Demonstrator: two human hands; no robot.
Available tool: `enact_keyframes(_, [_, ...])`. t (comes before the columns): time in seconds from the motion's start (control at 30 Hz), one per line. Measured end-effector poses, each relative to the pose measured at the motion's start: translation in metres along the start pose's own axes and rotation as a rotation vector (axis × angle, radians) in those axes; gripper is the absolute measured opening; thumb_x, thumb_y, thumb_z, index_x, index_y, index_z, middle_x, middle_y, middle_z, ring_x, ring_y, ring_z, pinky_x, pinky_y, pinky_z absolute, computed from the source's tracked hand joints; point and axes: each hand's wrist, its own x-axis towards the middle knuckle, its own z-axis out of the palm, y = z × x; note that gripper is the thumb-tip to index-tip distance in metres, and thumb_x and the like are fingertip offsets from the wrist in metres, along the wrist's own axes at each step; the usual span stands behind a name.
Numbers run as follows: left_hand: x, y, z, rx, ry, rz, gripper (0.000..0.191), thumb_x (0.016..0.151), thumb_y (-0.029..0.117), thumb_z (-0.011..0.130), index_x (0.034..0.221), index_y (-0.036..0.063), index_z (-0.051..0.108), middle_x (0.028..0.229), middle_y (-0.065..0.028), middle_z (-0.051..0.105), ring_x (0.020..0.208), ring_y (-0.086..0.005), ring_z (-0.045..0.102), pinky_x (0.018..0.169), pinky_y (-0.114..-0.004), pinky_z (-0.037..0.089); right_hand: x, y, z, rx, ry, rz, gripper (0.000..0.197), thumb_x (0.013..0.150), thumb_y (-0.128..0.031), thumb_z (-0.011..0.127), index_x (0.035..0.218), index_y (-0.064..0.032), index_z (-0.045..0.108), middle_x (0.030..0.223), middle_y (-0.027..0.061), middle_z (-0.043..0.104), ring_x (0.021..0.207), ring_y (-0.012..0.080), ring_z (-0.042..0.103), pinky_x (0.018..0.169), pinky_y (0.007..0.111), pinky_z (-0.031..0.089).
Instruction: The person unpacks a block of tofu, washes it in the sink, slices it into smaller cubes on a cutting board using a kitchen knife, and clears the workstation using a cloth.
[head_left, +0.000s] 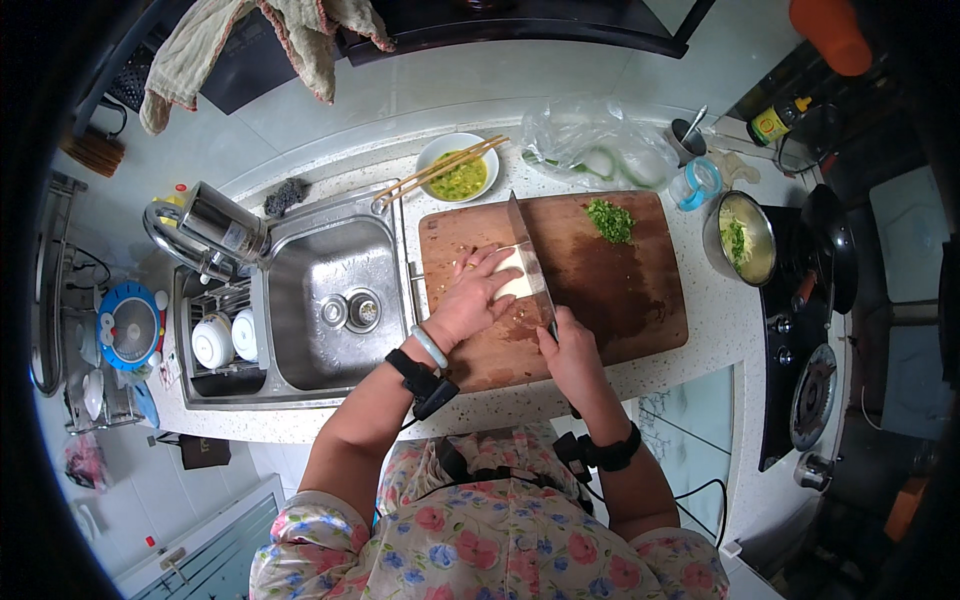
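Observation:
A pale white block of food (513, 282), probably tofu, lies on the wooden cutting board (645, 300). My left hand (472, 292) steadies it from the left, fingers spread over its top, hiding part of it. In my right hand (571, 352) is the handle of a kitchen knife (531, 259). Its broad blade stands along the block's right side, tip towards the wall; whether the edge has entered the block cannot be made out. Chopped green scallion (609, 220) forms a small pile at the board's upper right.
Behind the board, chopsticks lie across a bowl (489, 180) of yellow-green mixture, beside a clear plastic bag (600, 142). A steel sink (330, 300) borders the left. To the right are a lidded jar (697, 184), a metal bowl (757, 240) of food and the gas stove (780, 375).

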Motion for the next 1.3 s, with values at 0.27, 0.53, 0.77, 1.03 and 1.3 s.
enact_keyframes(0.27, [0.0,0.0,-0.001,0.016,-0.016,-0.002,0.037,0.074,0.016,0.066,0.11,0.0119,0.059,0.131,-0.0081,0.044,0.121,-0.0286,0.037,0.098,-0.044,0.027,0.001,-0.008,-0.002,-0.037,-0.05,0.028,0.024,0.084,-0.013,0.055,0.099,0.0032,0.047,0.086,0.0263,0.058,0.084,0.0423,0.056,0.07,0.045,0.046])
enact_keyframes(0.53, [0.001,-0.002,0.002,0.008,-0.012,0.008,0.037,0.074,0.017,0.065,0.11,0.0119,0.059,0.131,-0.0086,0.043,0.121,-0.0294,0.038,0.1,-0.045,0.025,0.008,0.012,0.018,-0.137,-0.145,0.092,0.025,0.085,-0.016,0.052,0.1,0.0035,0.045,0.087,0.0268,0.058,0.083,0.0419,0.057,0.069,0.047,0.046])
enact_keyframes(0.77, [-0.003,-0.007,0.001,-0.011,0.008,0.034,0.039,0.072,0.015,0.065,0.11,0.0125,0.058,0.131,-0.0084,0.042,0.125,-0.0295,0.034,0.106,-0.051,0.016,0.002,0.022,0.025,-0.034,-0.027,0.054,0.025,0.084,-0.017,0.054,0.1,0.0013,0.047,0.082,0.0261,0.059,0.078,0.0428,0.057,0.066,0.048,0.046])
enact_keyframes(1.03, [-0.004,-0.005,-0.002,-0.006,-0.013,0.017,0.039,0.073,0.014,0.064,0.112,0.0119,0.057,0.129,-0.0083,0.045,0.124,-0.0291,0.034,0.105,-0.05,0.019,0.002,-0.007,0.001,0.01,-0.019,0.093,0.022,0.084,-0.013,0.056,0.098,0.0008,0.048,0.083,0.0251,0.058,0.08,0.0425,0.056,0.067,0.042,0.046])
enact_keyframes(1.3, [-0.004,-0.007,0.001,-0.007,-0.024,-0.006,0.039,0.074,0.014,0.065,0.112,0.0119,0.057,0.13,-0.0069,0.044,0.123,-0.0291,0.035,0.102,-0.045,0.021,-0.001,-0.007,0.0,-0.01,-0.042,-0.024,0.02,0.085,-0.013,0.053,0.093,0.003,0.045,0.083,0.0271,0.057,0.079,0.0428,0.056,0.065,0.047,0.045])
